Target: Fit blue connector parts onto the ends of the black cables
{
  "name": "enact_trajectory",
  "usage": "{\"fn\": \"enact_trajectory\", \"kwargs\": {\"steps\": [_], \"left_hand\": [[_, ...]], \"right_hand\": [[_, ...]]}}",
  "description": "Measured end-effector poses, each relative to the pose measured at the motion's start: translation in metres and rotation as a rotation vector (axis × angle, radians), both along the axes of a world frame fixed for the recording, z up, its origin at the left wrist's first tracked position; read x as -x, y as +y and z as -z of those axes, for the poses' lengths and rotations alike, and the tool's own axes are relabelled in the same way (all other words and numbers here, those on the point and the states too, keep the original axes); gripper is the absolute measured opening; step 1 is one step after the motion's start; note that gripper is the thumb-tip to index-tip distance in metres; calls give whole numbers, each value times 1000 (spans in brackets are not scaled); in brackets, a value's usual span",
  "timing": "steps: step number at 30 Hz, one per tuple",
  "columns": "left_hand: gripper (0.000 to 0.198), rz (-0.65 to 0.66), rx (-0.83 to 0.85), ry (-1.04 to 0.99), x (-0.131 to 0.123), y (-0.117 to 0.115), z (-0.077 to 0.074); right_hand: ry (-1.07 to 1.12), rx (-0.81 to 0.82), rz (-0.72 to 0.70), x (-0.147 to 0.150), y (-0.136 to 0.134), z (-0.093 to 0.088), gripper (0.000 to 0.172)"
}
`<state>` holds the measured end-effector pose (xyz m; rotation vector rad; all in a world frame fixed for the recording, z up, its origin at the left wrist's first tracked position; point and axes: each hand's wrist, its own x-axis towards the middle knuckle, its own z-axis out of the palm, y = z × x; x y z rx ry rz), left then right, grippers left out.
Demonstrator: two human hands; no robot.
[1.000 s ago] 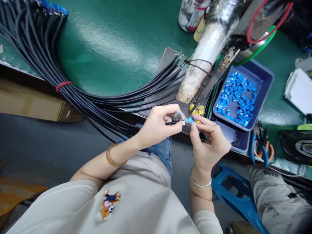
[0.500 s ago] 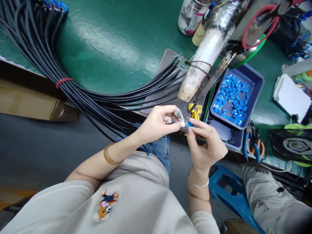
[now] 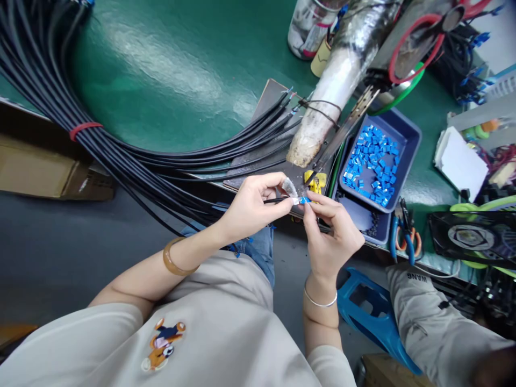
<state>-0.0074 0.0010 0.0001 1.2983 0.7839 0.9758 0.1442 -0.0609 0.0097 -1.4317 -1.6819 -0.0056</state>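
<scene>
My left hand [image 3: 260,207] is closed in a pinch on the end of a black cable [image 3: 274,200], with white covering on its fingertips. Thumb and fingers of my right hand [image 3: 331,226] pinch a small blue connector [image 3: 305,200] at the tip of that cable, where thin wires show. The two hands nearly meet above the bench edge. Just beyond them lies a yellow tool [image 3: 316,181]. More black cables [image 3: 226,161] run from the left onto a grey board [image 3: 258,126], their stripped ends beside a plastic-wrapped post [image 3: 312,126].
A red tie [image 3: 85,128] binds the cable bundle. Right of the post, a grey-blue tray [image 3: 411,134] holds many blue connectors [image 3: 373,161]. Pliers [image 3: 405,236] and a black fan [image 3: 471,236] lie farther right. A blue stool [image 3: 371,309] and another person's leg [image 3: 423,312] are below.
The whole view has shifted slightly. My right fingers have come closer to my left, and the black cable now shows between my left fingers. Both hands keep their pinch.
</scene>
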Motion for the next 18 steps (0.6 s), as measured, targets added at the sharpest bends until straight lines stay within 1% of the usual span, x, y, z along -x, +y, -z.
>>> {"fn": "enact_trajectory", "kwargs": {"steps": [2, 5, 8, 12, 18], "left_hand": [[5, -26, 2, 3, -1, 1, 0], [7, -50, 21, -9, -3, 3, 1], [8, -65, 27, -26, -5, 5, 1], [8, -77, 18, -59, -7, 7, 1], [6, -116, -33, -14, -8, 6, -4]], "right_hand": [[8, 12, -11, 1, 2, 0, 18], [-35, -27, -10, 2, 4, 0, 17], [-14, -19, -12, 2, 7, 0, 16], [19, -12, -7, 3, 9, 0, 15], [-7, -9, 10, 5, 11, -6, 14]]}}
